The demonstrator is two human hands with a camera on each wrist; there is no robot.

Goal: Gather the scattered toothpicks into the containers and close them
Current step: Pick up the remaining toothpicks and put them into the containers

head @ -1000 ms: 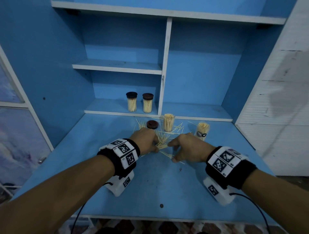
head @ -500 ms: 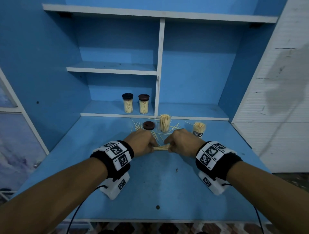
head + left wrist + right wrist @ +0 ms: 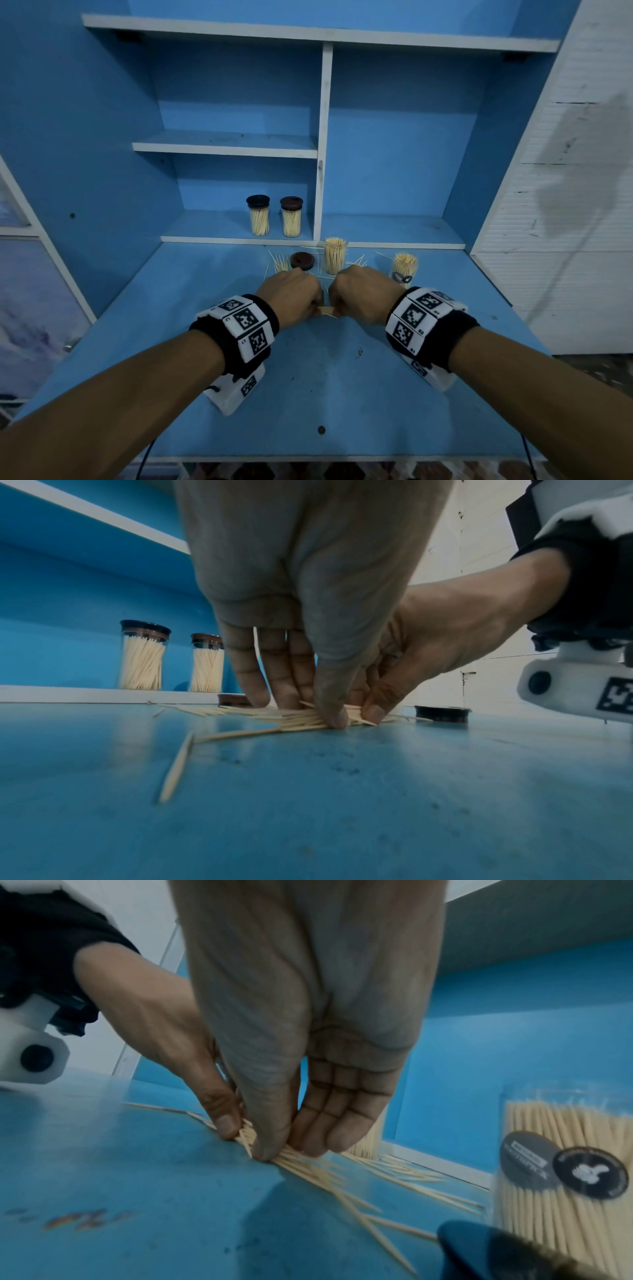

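Note:
Both hands meet over a bundle of toothpicks [image 3: 326, 311] lying on the blue table [image 3: 308, 383]. My left hand [image 3: 294, 294] pinches one end of the bundle [image 3: 294, 719] between thumb and fingers. My right hand [image 3: 359, 294] pinches the other end [image 3: 294, 1161]. More toothpicks [image 3: 394, 1172] fan out loose beyond the right hand, and one toothpick [image 3: 178, 767] lies near the left wrist. Two open jars of toothpicks [image 3: 335, 256] [image 3: 404, 269] stand just behind the hands. A brown lid [image 3: 302, 261] lies beside them, and a dark lid [image 3: 441, 714] lies near the right hand.
Two closed jars of toothpicks [image 3: 258, 216] [image 3: 291, 217] stand on the low shelf [image 3: 212, 236] at the back. A white divider [image 3: 320, 171] rises beside them. Loose toothpicks [image 3: 279, 265] lie left of the brown lid. A white wall [image 3: 565, 240] borders the table's right side.
The hands have closed in on each other, sweeping spread toothpicks into one tight bundle pinched between them. The jars and lids stay where they were.

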